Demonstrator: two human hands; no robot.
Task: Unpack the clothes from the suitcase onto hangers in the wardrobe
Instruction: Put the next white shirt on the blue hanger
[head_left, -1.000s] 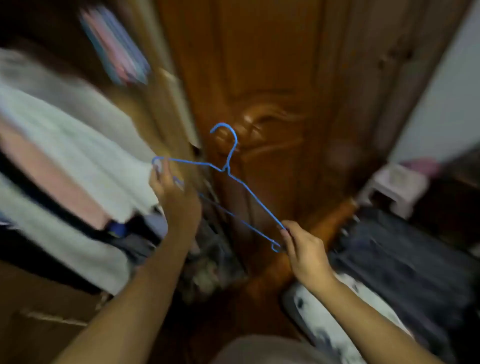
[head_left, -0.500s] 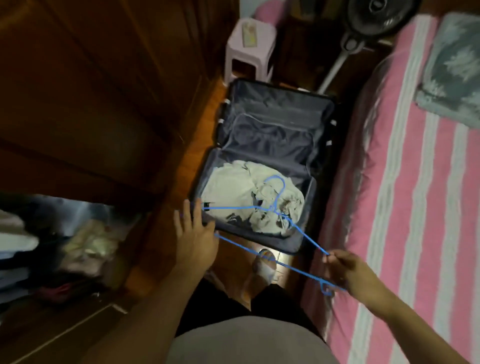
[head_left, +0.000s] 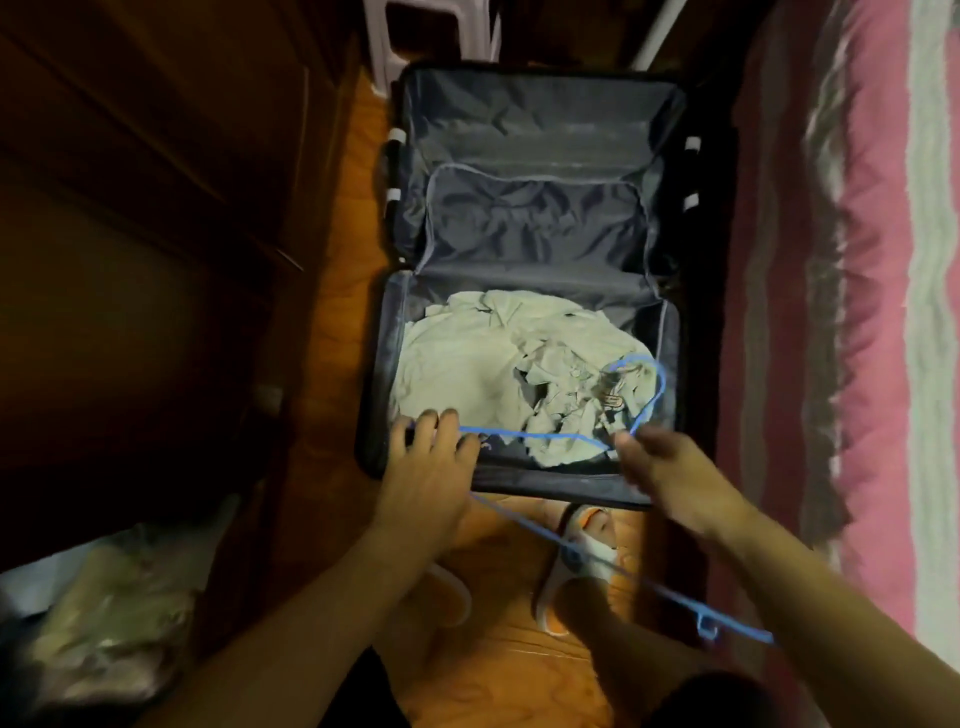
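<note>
A dark navy suitcase lies open on the wooden floor in front of me. Its near half holds crumpled pale clothes. A blue wire hanger hovers over the near edge of the suitcase, its hook above the clothes at the right. My left hand holds the hanger's left end, fingers lying over the wire. My right hand is blurred and sits at the hanger's neck. Whether it grips the wire is unclear. The hanger's right end sticks out under my right forearm.
The dark wooden wardrobe stands along the left, with bagged items low inside it. A bed with a pink striped cover runs down the right. A pale plastic stool stands beyond the suitcase. My sandalled feet are on the floor.
My view swung from the wardrobe down to the suitcase. Both hands lowered the hanger over the clothes. My right hand left the hanger's right end and moved forward to its neck.
</note>
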